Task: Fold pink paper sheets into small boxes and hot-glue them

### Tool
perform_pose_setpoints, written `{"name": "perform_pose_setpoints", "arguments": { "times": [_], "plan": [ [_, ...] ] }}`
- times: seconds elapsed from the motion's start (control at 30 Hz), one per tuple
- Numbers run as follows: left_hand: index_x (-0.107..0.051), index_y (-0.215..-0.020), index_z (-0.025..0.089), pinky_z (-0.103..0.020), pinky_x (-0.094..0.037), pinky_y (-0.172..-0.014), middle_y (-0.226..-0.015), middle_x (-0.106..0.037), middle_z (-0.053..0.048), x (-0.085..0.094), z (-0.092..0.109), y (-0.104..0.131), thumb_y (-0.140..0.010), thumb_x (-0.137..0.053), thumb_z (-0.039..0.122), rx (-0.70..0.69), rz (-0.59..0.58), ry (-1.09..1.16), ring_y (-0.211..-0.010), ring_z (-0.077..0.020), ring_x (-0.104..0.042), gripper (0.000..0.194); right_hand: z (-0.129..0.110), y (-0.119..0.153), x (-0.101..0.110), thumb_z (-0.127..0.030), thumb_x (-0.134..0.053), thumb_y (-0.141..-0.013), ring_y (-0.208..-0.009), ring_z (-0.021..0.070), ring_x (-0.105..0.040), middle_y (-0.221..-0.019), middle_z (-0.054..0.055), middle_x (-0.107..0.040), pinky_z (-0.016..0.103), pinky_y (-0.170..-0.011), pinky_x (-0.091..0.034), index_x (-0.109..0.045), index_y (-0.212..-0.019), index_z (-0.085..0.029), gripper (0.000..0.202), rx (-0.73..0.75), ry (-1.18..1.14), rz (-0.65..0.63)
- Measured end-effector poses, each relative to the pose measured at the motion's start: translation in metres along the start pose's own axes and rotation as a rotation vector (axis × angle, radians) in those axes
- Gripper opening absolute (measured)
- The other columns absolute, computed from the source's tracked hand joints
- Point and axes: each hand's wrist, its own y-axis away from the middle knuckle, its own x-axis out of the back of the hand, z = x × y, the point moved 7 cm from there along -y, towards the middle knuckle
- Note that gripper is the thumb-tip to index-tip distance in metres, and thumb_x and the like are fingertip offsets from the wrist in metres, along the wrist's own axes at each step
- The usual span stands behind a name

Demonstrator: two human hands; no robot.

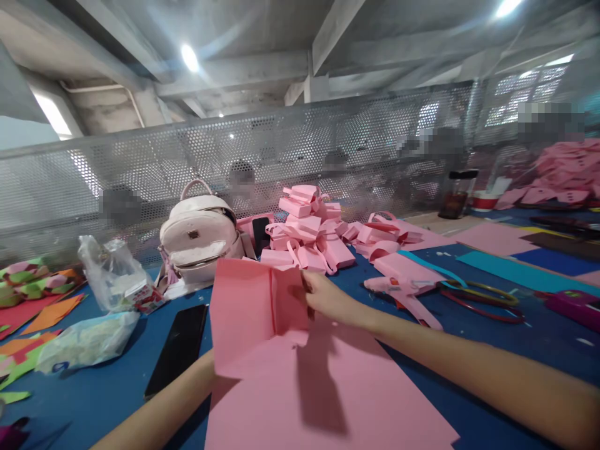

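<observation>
A folded piece of pink craft paper [244, 312] stands raised in front of me, with a crease down its middle. My right hand [330, 299] closes its fingers on the right edge of this folded paper. Behind the paper's left side my left forearm [173, 397] disappears, so the left hand and its fingers are hidden. Under the folded piece lies a large flat pink sheet [375, 400], with the shadow of the paper falling across it. Right of the sheet rests a pink glue gun [405, 290].
Stacked pink paper boxes [304, 234] stand at the back, beside a white backpack [199, 234]. On the left are a black phone [178, 347], plastic bags [89, 344] and coloured paper scraps [54, 315]. A metal mesh partition [290, 150] crosses behind. A dark-topped jar [457, 194] stands far right.
</observation>
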Motion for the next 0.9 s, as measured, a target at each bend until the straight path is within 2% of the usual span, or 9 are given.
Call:
{"name": "perform_pose_setpoints", "arguments": {
  "times": [0.07,0.1,0.17,0.23,0.33,0.43,0.57,0.73,0.9],
  "plan": [
    [-0.064,-0.124,0.017,-0.044,-0.059,-0.087,-0.125,-0.064,-0.010,-0.011,-0.003,0.004,-0.098,-0.062,0.039,0.098,-0.072,0.335,-0.102,-0.0251,-0.066,0.034,0.005,-0.002,-0.002,-0.042,-0.057,-0.086,-0.052,0.0128,-0.056,-0.072,0.000,-0.060,0.023,-0.047,-0.043,-0.050,-0.090,-0.019,0.024,-0.010,-0.108,0.030],
    [-0.065,-0.120,0.015,-0.043,-0.059,-0.086,-0.117,-0.068,-0.011,-0.018,-0.002,0.006,-0.096,-0.066,0.041,0.128,-0.108,0.457,-0.100,-0.0250,-0.068,0.035,0.006,-0.002,-0.003,-0.047,-0.056,-0.085,-0.050,0.0129,-0.056,-0.071,0.000,-0.060,0.024,-0.047,-0.043,-0.050,-0.091,-0.019,0.029,-0.014,-0.152,0.051],
    [-0.068,-0.098,0.012,-0.038,-0.059,-0.078,-0.093,-0.072,-0.010,-0.028,0.001,0.007,-0.090,-0.068,0.056,0.183,-0.122,0.657,-0.085,-0.0240,-0.072,0.045,0.007,0.001,-0.006,-0.053,-0.057,-0.083,-0.049,0.0124,-0.054,-0.070,-0.001,-0.058,0.024,-0.046,-0.043,-0.050,-0.091,-0.019,0.036,-0.024,-0.220,0.098],
    [-0.063,-0.074,0.014,-0.033,-0.057,-0.067,-0.069,-0.065,-0.006,-0.031,0.003,0.007,-0.084,-0.062,0.072,0.237,-0.044,0.811,-0.068,-0.0214,-0.070,0.059,0.008,0.005,-0.010,-0.054,-0.060,-0.080,-0.049,0.0107,-0.049,-0.064,-0.003,-0.054,0.023,-0.046,-0.038,-0.051,-0.084,-0.019,0.037,-0.043,-0.266,0.126],
    [-0.055,-0.069,0.017,-0.028,-0.053,-0.058,-0.059,-0.055,0.001,-0.029,0.006,0.006,-0.079,-0.069,0.071,0.274,0.066,0.965,-0.055,-0.0156,-0.063,0.057,0.012,0.011,-0.018,-0.053,-0.060,-0.080,-0.045,0.0070,-0.034,-0.051,-0.008,-0.039,0.022,-0.045,-0.026,-0.043,-0.067,-0.021,0.038,-0.098,-0.319,0.142],
    [-0.056,-0.073,0.017,-0.027,-0.054,-0.058,-0.061,-0.057,0.001,-0.024,0.007,0.005,-0.073,-0.079,0.065,0.283,0.127,1.058,-0.051,-0.0126,-0.060,0.054,0.018,0.017,-0.024,-0.046,-0.063,-0.078,-0.045,0.0056,-0.024,-0.046,-0.011,-0.030,0.023,-0.046,-0.019,-0.036,-0.058,-0.023,0.041,-0.161,-0.368,0.136],
    [-0.053,-0.071,0.018,-0.026,-0.053,-0.058,-0.059,-0.056,0.003,-0.016,0.001,0.003,-0.074,-0.076,0.070,0.265,0.200,1.119,-0.053,-0.0133,-0.062,0.057,0.019,0.024,-0.033,-0.038,-0.066,-0.076,-0.044,0.0057,-0.023,-0.043,-0.011,-0.030,0.025,-0.048,-0.017,-0.035,-0.058,-0.023,0.039,-0.227,-0.479,0.057],
    [-0.055,-0.068,0.017,-0.027,-0.051,-0.054,-0.055,-0.058,0.001,-0.008,-0.008,0.000,-0.072,-0.077,0.072,0.189,0.236,1.099,-0.050,-0.0147,-0.061,0.059,0.016,0.029,-0.049,-0.041,-0.061,-0.082,-0.042,0.0053,-0.016,-0.041,-0.012,-0.026,0.024,-0.047,-0.014,-0.027,-0.057,-0.023,0.045,-0.317,-0.674,-0.142],
    [-0.065,-0.070,0.013,-0.029,-0.051,-0.054,-0.054,-0.061,-0.001,-0.004,-0.012,-0.001,-0.065,-0.081,0.072,0.134,0.210,1.051,-0.048,-0.0154,-0.060,0.062,0.020,0.030,-0.061,-0.040,-0.056,-0.089,-0.040,0.0052,-0.011,-0.037,-0.012,-0.021,0.023,-0.043,-0.014,-0.020,-0.053,-0.024,0.053,-0.415,-0.801,-0.347]
  ]
}}
